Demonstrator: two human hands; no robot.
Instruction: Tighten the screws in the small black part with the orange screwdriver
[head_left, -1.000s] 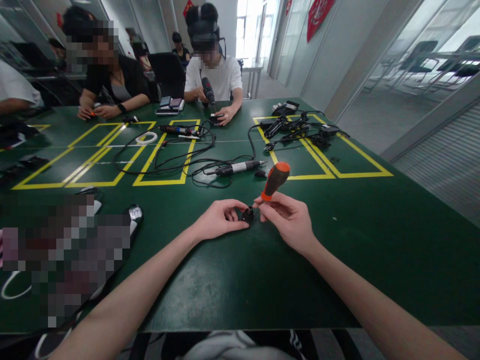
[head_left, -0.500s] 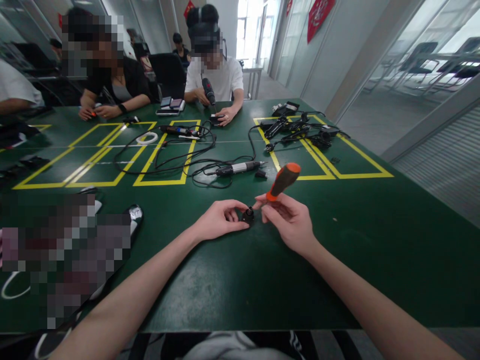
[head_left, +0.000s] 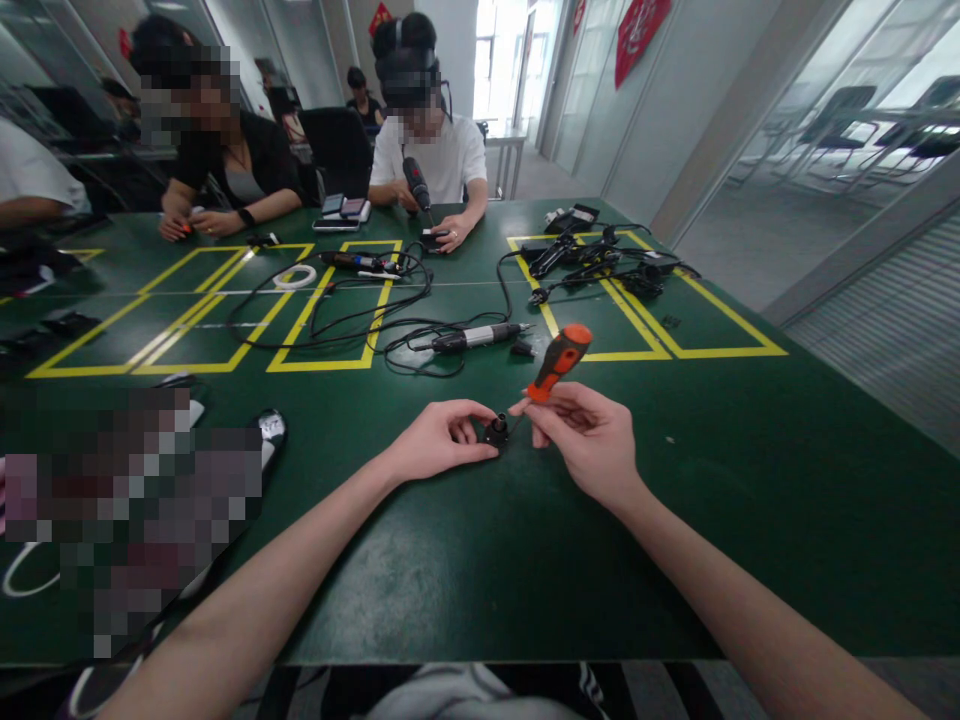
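My left hand [head_left: 439, 440] pinches a small black round part [head_left: 496, 431] against the green table [head_left: 450, 560]. My right hand [head_left: 589, 440] grips a screwdriver with an orange and black handle [head_left: 559, 360]. The handle tilts up and to the right, and its thin shaft points down at the black part. Both hands meet near the middle of the table's near side.
An electric screwdriver [head_left: 472, 337] with tangled black cables lies just beyond my hands. More cables and adapters [head_left: 600, 260] sit at the far right inside yellow tape boxes. Two people sit across the table; one holds a power tool [head_left: 416, 182]. A blurred area covers the near left.
The screwdriver handle swung further right, then came back a little and dropped slightly. My left hand and the black part stayed put.
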